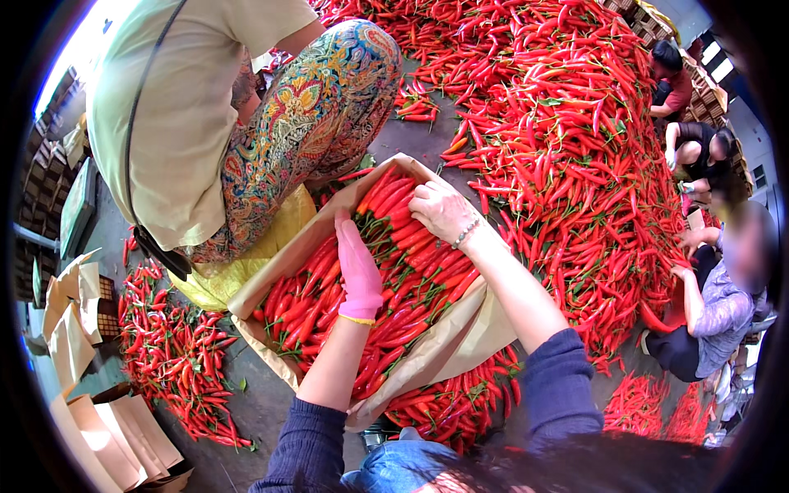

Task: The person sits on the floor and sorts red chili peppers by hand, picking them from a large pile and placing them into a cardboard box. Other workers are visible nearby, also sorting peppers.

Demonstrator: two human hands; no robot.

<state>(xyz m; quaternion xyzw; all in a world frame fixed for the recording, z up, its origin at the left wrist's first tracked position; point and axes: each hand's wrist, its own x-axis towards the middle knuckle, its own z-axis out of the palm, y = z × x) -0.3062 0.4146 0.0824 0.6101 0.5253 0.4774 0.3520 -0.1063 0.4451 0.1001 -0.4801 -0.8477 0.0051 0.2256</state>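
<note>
Before me stands a box lined with brown paper [456,345], filled with red chili peppers [314,271] laid in rows with their green stems. My left hand [359,265], in a pink glove with a yellow cuff edge, rests flat on the peppers near the box's left side, fingers pointing up the picture. Bare but for a beaded bracelet [466,233] at the wrist, my right hand [434,209] is curled over the peppers by the far right edge of the paper. Its fingertips are bent down, and whether they grip a pepper is not clear.
A large heap of red chilies [555,142] rises beyond and to the right; a smaller pile [179,351] lies left. Someone in patterned trousers [308,111] squats beside the box on a yellow sack [246,271]. Paper-lined boxes [123,437] stand lower left. Several people crouch at far right.
</note>
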